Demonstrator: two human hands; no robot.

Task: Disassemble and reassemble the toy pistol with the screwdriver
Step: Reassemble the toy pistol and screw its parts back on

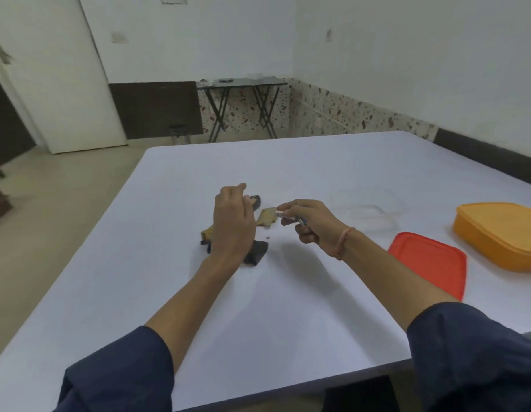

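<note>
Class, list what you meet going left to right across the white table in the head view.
Left hand → right hand gripping a slim silvery screwdriver → clear plastic container → flat red plastic lid → orange lidded plastic box.

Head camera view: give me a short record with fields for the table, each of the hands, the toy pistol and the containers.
table: white, everything lies on it
left hand: fingers curled, above the toy pistol; unclear whether it holds anything
right hand: grips the screwdriver, just right of the pistol
toy pistol: yellow-brown and black pieces, partly hidden by the left hand
containers: orange box with its lid on, red lid lying flat, clear tub, all on the right side
</note>
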